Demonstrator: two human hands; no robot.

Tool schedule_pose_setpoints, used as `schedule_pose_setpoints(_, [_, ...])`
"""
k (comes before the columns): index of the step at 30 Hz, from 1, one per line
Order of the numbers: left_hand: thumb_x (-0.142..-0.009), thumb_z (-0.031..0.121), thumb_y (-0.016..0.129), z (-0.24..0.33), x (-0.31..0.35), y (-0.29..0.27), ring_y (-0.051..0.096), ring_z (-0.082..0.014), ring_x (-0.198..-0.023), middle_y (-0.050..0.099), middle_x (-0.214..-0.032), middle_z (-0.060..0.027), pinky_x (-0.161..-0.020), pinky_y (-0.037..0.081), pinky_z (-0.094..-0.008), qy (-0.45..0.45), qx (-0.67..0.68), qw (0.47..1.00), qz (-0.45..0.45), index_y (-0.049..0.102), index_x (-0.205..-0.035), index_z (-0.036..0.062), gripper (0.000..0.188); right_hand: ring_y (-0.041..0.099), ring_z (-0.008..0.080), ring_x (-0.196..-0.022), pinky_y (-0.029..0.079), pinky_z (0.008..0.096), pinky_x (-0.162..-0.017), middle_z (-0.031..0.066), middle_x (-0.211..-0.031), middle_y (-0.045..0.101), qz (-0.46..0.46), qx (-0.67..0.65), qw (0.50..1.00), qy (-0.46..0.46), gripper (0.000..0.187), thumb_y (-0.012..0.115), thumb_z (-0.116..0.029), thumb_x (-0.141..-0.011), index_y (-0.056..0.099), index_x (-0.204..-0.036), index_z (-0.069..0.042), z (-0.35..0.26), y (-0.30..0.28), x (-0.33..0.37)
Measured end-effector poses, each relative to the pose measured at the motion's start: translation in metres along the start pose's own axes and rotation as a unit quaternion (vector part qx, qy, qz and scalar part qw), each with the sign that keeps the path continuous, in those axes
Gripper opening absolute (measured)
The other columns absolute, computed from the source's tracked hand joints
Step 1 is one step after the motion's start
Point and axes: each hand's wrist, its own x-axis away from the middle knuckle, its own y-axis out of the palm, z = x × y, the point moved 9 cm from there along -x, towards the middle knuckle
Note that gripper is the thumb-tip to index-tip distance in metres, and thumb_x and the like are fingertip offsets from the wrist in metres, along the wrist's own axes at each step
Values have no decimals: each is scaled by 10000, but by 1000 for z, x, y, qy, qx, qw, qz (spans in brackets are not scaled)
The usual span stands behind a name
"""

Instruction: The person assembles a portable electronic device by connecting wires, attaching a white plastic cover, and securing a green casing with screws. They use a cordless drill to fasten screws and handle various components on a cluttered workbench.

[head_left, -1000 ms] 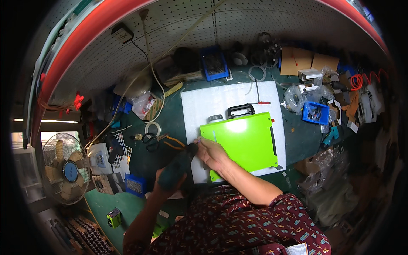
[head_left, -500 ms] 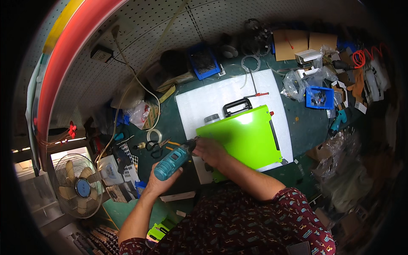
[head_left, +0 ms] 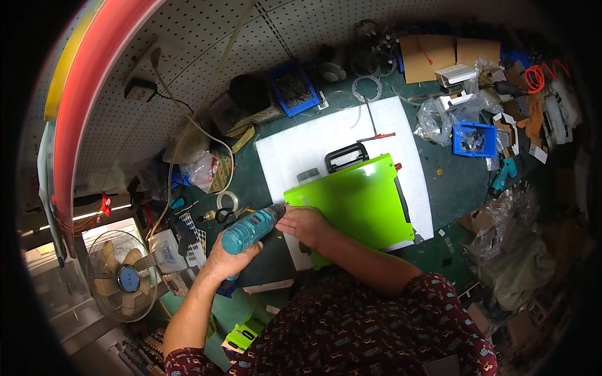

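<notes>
A teal cordless drill (head_left: 248,232) is gripped in my left hand (head_left: 224,258), its chuck pointing up and right. The drill's tip lies at the upper left corner of a bright green metal case (head_left: 357,203); whether it touches cannot be told. My right hand (head_left: 305,224) is beside the chuck at the case's left edge, fingertips drawn together, and anything between them is too small to make out. The case has a black carrying handle (head_left: 346,156), a grey ribbed cap (head_left: 308,175) and a black strip along its right side. Beneath it lies a white foam sheet (head_left: 285,150).
A red-handled tool (head_left: 381,136) lies on the foam behind the case. Blue bins (head_left: 473,139) of small parts, plastic bags (head_left: 433,124) and a second teal power tool (head_left: 503,175) are to the right. At left are a tape roll (head_left: 227,200) and a fan (head_left: 125,276).
My left hand has shifted the drill slightly left and up, bringing its tip toward the case's corner. My right hand's fingers have turned and now show beside the chuck. The view has shifted slightly.
</notes>
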Motion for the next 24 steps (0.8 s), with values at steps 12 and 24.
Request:
schedule_pose_setpoints(12, [-817,149,783,17,1,-4,713,-224,-1012,751,-1123,-96,-893,577,-373,22,20,999,-32,694,-1171,52,378,589,332,-1201,390,469,-1080,164,-1284,643,-127,571,631,-510,647,795,-379,-793,639,-1316,-31,-55,204,104])
schedule_pose_setpoints(24, [-884,127,765,13,9,3,686,-232,-1096,711,-1184,-103,-931,570,-395,6,-8,1000,-29,654,-1252,39,395,600,328,-1115,404,462,-990,128,-1174,675,-137,568,635,-505,630,820,-426,-754,663,-1238,-54,-51,201,94])
